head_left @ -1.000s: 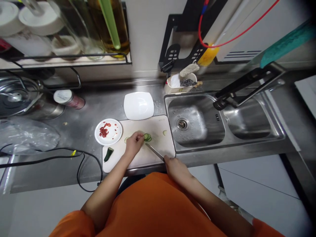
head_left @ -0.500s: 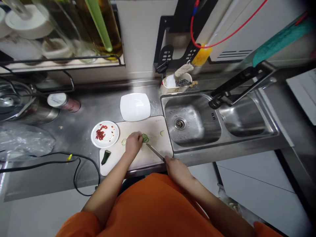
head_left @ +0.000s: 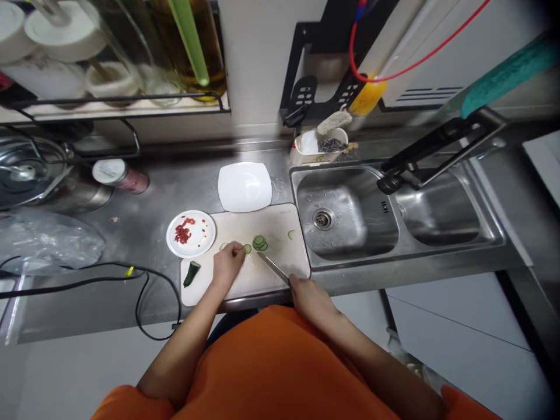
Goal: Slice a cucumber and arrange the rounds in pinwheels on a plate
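Observation:
A pale cutting board (head_left: 280,230) lies on the steel counter beside the sink. My left hand (head_left: 226,265) rests on the board with its fingers pinched on a thin cucumber slice (head_left: 247,249). A small stack of cucumber slices (head_left: 259,242) lies just right of those fingertips, and a single slice (head_left: 291,234) sits near the board's right edge. My right hand (head_left: 308,294) is closed round the handle of a knife (head_left: 273,268), whose blade points up and left toward the stack. A cucumber end piece (head_left: 192,273) lies at the board's left edge.
A round white plate (head_left: 200,244) holds chopped red chilli left of the board. A bare square white plate (head_left: 244,186) sits behind it. The double sink (head_left: 350,233) and black faucet (head_left: 437,149) are at the right. A black cable (head_left: 144,291), pot lid (head_left: 26,175) and canister (head_left: 120,175) are on the left.
My left hand has drawn back left and toward me, off the stack of slices, which now shows fully. The knife and right hand have barely moved.

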`<action>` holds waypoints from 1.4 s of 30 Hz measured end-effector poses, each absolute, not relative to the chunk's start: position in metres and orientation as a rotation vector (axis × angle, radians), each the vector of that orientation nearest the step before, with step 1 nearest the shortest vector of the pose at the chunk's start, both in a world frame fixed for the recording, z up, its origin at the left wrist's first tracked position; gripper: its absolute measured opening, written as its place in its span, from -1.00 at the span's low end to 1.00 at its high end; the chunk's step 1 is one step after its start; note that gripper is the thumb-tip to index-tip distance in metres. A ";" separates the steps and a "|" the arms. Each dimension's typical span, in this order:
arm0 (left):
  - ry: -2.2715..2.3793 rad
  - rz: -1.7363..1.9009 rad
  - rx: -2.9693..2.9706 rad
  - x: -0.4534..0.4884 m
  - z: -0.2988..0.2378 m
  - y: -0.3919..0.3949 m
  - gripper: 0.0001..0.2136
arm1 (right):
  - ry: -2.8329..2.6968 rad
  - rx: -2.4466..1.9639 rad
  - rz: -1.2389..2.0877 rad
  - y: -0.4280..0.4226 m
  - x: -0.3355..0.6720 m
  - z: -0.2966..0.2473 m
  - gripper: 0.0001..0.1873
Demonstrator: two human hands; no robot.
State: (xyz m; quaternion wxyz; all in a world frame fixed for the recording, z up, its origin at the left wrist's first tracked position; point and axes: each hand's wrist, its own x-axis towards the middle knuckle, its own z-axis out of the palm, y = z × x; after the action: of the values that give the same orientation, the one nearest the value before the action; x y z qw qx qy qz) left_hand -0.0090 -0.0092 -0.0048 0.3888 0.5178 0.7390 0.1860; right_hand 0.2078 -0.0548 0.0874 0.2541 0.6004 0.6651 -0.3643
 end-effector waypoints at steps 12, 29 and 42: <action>1.893 0.557 1.657 -0.005 -0.021 -0.024 -0.76 | 1.846 1.584 -0.970 -0.043 0.172 0.085 -0.62; 1.912 0.564 1.617 -0.004 -0.020 -0.023 -0.80 | 1.854 1.577 -0.975 -0.042 0.167 0.087 -0.64; 1.908 0.577 1.598 -0.004 -0.019 -0.022 -0.80 | 1.820 1.611 -1.011 -0.039 0.160 0.090 -0.62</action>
State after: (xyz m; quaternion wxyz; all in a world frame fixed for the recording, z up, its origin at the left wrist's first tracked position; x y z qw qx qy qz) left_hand -0.0036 -0.0219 -0.0190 0.2891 0.5989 0.7149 0.2161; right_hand 0.1604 -0.0387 0.0903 0.2520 0.5922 0.6691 -0.3716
